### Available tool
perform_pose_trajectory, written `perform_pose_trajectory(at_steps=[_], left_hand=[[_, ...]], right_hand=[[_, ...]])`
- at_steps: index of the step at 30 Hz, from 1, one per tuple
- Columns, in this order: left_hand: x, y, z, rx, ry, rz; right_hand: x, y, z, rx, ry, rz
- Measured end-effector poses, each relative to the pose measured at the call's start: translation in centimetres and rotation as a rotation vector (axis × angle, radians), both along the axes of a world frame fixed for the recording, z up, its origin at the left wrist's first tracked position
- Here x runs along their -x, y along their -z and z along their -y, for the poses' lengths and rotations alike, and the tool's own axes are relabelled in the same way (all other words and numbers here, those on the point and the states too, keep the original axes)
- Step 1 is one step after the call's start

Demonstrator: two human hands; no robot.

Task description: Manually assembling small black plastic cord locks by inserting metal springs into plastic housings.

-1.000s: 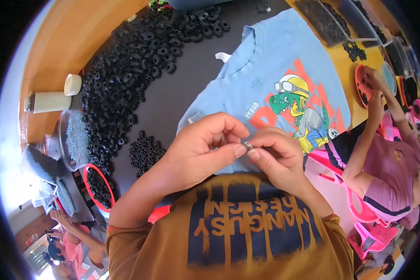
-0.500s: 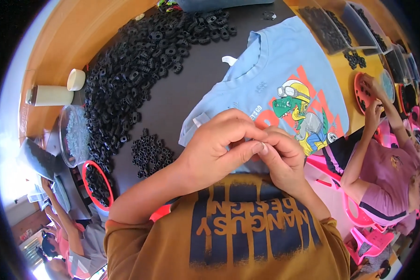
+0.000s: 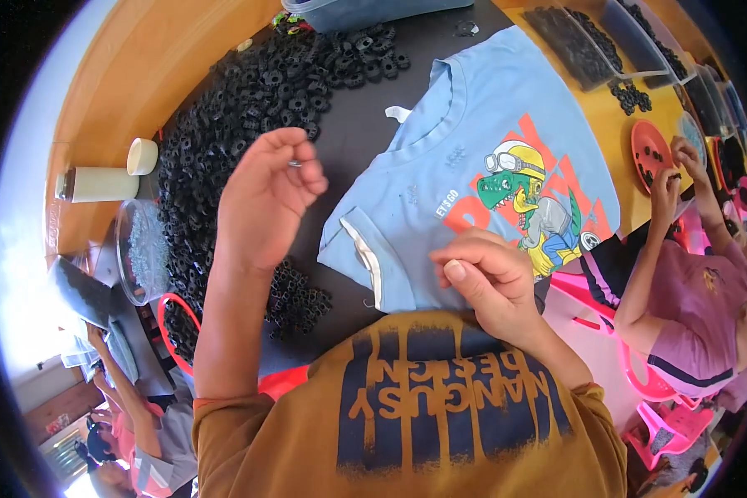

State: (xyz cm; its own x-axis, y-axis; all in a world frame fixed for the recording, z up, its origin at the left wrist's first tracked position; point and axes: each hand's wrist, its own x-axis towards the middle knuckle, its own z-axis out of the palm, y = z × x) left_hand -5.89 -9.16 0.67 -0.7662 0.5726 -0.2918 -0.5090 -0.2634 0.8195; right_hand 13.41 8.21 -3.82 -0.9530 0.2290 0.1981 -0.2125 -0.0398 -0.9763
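Note:
My left hand (image 3: 272,199) is raised over the dark table near the heap of black plastic pieces (image 3: 216,158). Its fingers are curled, with a small shiny metallic piece (image 3: 295,163) between the tips. My right hand (image 3: 496,278) hovers above the lower part of a light blue T-shirt (image 3: 415,207) with a dinosaur print. Thumb and fingers there are pressed together, hiding whatever may be in them. Below my left hand, partly covered by the forearm, lies a smaller group of little black pieces (image 3: 299,303).
At the left stand a clear round dish of small transparent bits (image 3: 145,249), a red-rimmed basket (image 3: 174,324), a white bottle (image 3: 100,184) and a cream cup (image 3: 142,156). A grey-blue bin (image 3: 382,12) is at the back. Rightward, a person works over a red plate (image 3: 649,137).
My hands, which met over the shirt, are now apart. The left has swung up and left toward the heap; the right stays near its earlier place.

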Motion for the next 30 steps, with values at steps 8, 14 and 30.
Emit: perform_pose_trajectory(at_steps=[8, 14, 30], left_hand=[[2.1, 1.4, -1.0, 1.123, -0.021, -1.235], [2.7, 2.1, -1.1, 1.318, 0.109, -1.468], [-8.1, -2.0, -3.8, 0.381, 0.657, -0.323]], right_hand=[[-0.2, 0.2, 0.2, 0.009, 0.007, -0.010], [-0.3, -0.1, -0.2, -0.061, -0.052, -0.012], [0.2, 0.6, -0.3, -0.076, 0.094, -0.194]])
